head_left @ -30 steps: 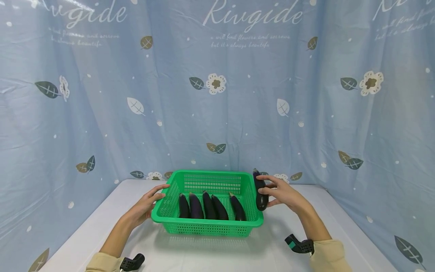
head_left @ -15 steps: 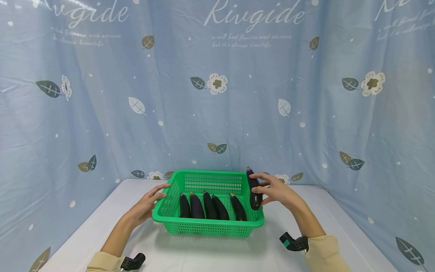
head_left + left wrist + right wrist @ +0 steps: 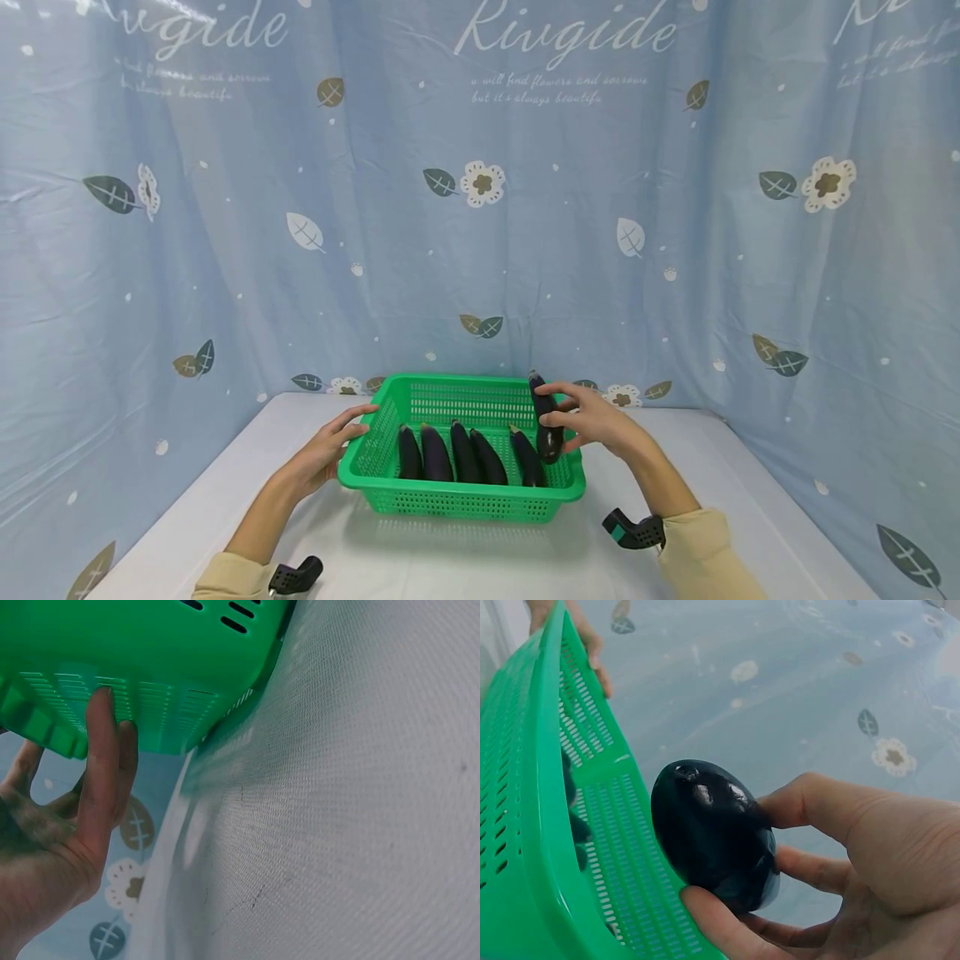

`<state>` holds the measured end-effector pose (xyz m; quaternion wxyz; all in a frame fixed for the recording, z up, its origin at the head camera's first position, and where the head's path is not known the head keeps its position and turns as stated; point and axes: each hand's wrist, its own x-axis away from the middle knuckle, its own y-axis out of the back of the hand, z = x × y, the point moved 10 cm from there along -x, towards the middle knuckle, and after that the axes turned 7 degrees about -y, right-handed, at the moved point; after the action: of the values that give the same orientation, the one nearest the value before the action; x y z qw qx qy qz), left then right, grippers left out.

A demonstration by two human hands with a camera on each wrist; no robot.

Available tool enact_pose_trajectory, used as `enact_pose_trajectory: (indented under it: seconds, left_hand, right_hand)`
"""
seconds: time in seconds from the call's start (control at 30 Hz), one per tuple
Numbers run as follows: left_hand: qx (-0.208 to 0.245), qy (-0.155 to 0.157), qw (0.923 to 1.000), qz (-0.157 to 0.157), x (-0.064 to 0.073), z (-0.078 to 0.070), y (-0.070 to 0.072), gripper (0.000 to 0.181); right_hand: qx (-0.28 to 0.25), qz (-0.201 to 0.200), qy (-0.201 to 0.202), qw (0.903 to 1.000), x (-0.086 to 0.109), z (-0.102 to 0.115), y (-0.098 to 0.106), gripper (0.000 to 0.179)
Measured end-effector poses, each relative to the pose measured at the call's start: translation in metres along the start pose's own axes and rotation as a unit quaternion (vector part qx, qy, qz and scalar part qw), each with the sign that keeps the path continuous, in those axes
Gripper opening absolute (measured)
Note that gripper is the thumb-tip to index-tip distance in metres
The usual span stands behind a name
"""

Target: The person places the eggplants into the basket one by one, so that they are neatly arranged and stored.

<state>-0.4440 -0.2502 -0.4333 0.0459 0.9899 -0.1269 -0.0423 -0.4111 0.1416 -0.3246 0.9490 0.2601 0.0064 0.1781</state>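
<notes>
A green plastic basket [image 3: 465, 492] with slotted walls holds several dark purple eggplants [image 3: 486, 458] side by side on its floor. My left hand [image 3: 322, 450] grips the basket's left rim; in the left wrist view its fingers [image 3: 101, 765] reach along the outer wall. Over the basket's right end, my right hand [image 3: 596, 421] holds another eggplant [image 3: 549, 425] between thumb and fingers, stem end pointing up and away. The right wrist view shows this eggplant's rounded, glossy end [image 3: 712, 832] close beside the basket wall [image 3: 544, 825].
The basket is on a white table [image 3: 420, 567] with cloth-like texture. A blue patterned curtain [image 3: 480, 250] hangs behind the table and along both sides. Black devices are strapped at both wrists, a left one [image 3: 296, 575] and a right one [image 3: 633, 531].
My right hand has moved left with its eggplant, from the basket's right rim to over the inside. The left hand stays on the rim and the basket keeps its place.
</notes>
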Motion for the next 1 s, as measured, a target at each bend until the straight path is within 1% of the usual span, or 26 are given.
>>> enact_pose_trajectory:
  seconds: [0.1,0.33,0.43,0.57,0.73,0.83,1.0]
  left_hand:
    - [0.002,0.001,1.0,-0.005,0.0,0.0,0.001,0.057]
    - [-0.007,-0.008,0.9999,0.005,0.001,-0.002,-0.001,0.059]
    - [-0.004,-0.002,1.0,-0.004,0.001,-0.001,0.0,0.058]
    - [-0.001,0.004,1.0,-0.009,0.001,0.001,0.001,0.057]
    - [0.0,-0.008,1.0,0.005,0.001,-0.001,-0.001,0.057]
    - [-0.001,-0.014,0.9997,0.018,0.001,-0.002,-0.003,0.058]
    - [0.002,-0.011,0.9997,0.019,0.002,-0.001,-0.003,0.056]
  right_hand:
    - [-0.004,0.01,0.0,0.9999,-0.003,0.001,-0.005,0.058]
    - [-0.008,0.02,-0.007,0.9997,-0.012,0.0,-0.014,0.058]
    - [-0.008,0.025,-0.007,0.9996,-0.015,0.0,-0.018,0.058]
    - [-0.007,0.03,-0.01,0.9995,-0.018,0.0,-0.024,0.058]
    - [-0.007,0.032,-0.017,0.9993,-0.022,0.0,-0.03,0.056]
    - [-0.008,0.04,-0.015,0.9991,-0.023,0.0,-0.034,0.056]
    - [-0.006,0.056,-0.015,0.9983,-0.027,0.001,-0.042,0.057]
